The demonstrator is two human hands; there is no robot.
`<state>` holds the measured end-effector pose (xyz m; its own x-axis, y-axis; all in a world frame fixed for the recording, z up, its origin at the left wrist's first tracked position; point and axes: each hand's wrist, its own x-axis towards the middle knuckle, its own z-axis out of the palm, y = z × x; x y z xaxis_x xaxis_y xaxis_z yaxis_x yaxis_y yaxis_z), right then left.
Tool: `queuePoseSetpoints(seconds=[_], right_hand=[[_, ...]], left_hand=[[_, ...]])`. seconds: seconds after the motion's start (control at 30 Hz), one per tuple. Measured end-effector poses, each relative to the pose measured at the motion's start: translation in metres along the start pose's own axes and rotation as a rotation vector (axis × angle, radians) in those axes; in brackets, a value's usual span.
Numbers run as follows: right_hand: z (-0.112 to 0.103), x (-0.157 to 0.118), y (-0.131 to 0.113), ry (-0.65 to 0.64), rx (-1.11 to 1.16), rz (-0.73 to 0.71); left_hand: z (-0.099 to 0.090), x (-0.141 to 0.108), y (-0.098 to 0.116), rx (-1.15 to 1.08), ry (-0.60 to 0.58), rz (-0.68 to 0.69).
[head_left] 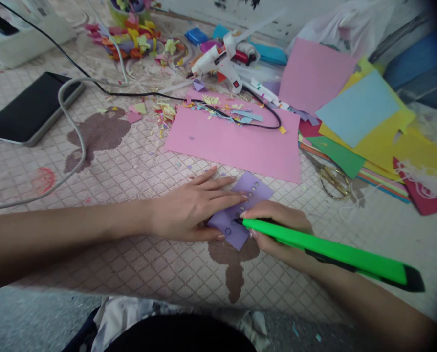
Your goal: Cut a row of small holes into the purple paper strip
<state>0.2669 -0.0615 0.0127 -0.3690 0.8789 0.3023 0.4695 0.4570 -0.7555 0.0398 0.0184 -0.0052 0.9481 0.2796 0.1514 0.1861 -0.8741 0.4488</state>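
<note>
A small strip of purple paper (253, 189) lies slanted on the patterned tablecloth. A row of small round holes or spots runs along it, and a dark circle outline shows near its lower end. My left hand (189, 208) lies flat over the strip's left side, fingers stretched out and pressing it down. My right hand (282, 227) is closed around a bright green utility knife (328, 244) with a black end. Its dark tip points left and meets the purple paper just beside my left fingers. Part of the strip is hidden under both hands.
Beyond the strip lies a pink sheet (236, 149) with paper scraps and a black cable. A white glue gun (218, 61) stands behind it. Scissors (332, 181) and coloured paper (361, 107) lie right; a dark-screened phone (28, 110) and grey cable (79, 137) lie left.
</note>
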Motion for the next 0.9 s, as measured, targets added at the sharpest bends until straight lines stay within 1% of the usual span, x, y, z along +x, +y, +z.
queuePoseSetpoints(seconds=[0.17,0.3,0.4,0.8,0.9], right_hand=[[-0.0013,0.0011,0.0015,-0.024,0.000,-0.001],[-0.0034,-0.0006,0.0044,0.009,0.060,0.056],[-0.0040,-0.0026,0.0053,0.018,0.057,0.081],[-0.0048,-0.0035,0.0039,0.034,0.024,0.020],[-0.0053,-0.0043,0.0036,0.040,0.048,0.029]], left_hand=[[0.0002,-0.0005,-0.0010,-0.005,0.009,0.006],[-0.0003,-0.0002,-0.0004,-0.006,0.009,0.009],[-0.0002,-0.0003,-0.0002,-0.006,0.011,0.012],[-0.0020,0.0008,0.0005,-0.018,-0.004,-0.004],[-0.0020,0.0013,0.0003,-0.009,-0.013,0.013]])
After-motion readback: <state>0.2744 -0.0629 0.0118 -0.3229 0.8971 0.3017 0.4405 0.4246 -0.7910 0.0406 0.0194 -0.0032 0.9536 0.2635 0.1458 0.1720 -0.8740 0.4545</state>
